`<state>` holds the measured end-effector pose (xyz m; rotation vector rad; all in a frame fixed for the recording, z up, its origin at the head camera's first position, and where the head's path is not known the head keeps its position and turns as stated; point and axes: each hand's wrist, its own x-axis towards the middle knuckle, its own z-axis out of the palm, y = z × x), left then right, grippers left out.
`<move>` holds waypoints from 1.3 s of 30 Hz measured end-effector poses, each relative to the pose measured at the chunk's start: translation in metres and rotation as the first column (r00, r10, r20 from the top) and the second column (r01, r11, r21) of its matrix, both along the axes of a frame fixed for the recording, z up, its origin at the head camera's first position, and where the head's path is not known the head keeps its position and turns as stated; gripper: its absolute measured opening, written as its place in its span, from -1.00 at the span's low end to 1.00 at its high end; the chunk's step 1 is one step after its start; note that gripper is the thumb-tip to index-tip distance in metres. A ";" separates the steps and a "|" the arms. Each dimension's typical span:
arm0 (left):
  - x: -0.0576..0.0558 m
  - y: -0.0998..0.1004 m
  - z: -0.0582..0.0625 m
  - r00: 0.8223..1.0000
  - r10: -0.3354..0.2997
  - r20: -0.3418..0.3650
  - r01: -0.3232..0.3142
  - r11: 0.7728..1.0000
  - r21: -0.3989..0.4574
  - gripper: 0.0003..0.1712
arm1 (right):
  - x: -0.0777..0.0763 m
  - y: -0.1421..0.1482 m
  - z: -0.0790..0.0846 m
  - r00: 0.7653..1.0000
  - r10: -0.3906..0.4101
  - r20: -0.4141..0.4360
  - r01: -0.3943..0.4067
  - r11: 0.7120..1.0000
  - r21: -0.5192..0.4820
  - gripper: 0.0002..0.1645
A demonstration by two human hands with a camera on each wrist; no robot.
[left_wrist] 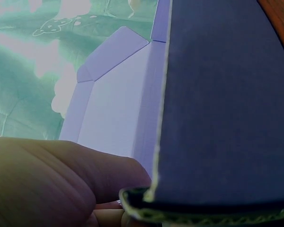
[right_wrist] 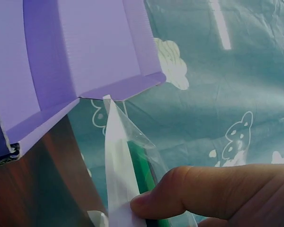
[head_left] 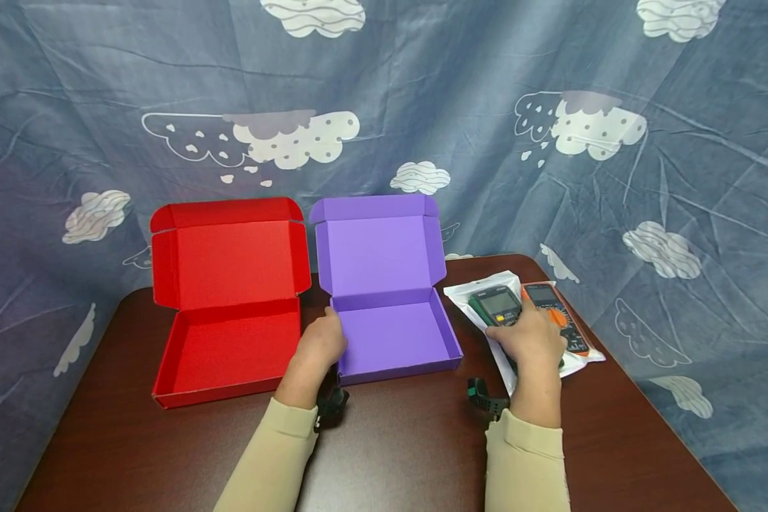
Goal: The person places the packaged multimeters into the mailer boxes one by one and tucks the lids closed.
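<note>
At the left wall of the open purple box, my left hand pinches the cardboard. The left wrist view has the thumb against the box wall, with the other fingers partly hidden below. My right hand grips a green multimeter packed in a clear-fronted bag with a white back. Seen from the right wrist, the thumb presses on the bag's side, and the green edge shows through the plastic. The multimeter's lower part is mostly covered by the hand.
An open red box stands left of the purple one, lid raised. Beside the right hand, an orange multimeter lies bagged near the right edge of the brown table. A blue cloud-print curtain hangs close behind.
</note>
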<state>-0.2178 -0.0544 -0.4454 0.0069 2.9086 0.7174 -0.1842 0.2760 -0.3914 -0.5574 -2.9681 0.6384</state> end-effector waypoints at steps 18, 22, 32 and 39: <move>-0.001 -0.001 0.005 1.000 0.006 0.009 -0.006 1.000 -0.001 -0.24 | 0.007 -0.008 0.017 0.981 0.180 -0.073 -0.174 0.981 0.081 0.17; -0.001 -0.001 0.004 1.000 0.002 0.005 -0.002 1.000 0.002 -0.25 | 0.008 -0.011 0.018 0.973 0.213 -0.083 -0.207 0.975 0.081 0.15; -0.001 -0.001 0.002 1.000 0.004 0.004 -0.004 1.000 0.010 -0.26 | 0.010 -0.019 0.022 0.950 0.292 -0.115 -0.286 0.956 0.061 0.10; 0.000 -0.001 0.002 1.000 0.006 0.008 -0.006 1.000 0.006 -0.26 | 0.006 -0.027 0.020 0.934 0.345 -0.096 -0.342 0.939 0.045 0.16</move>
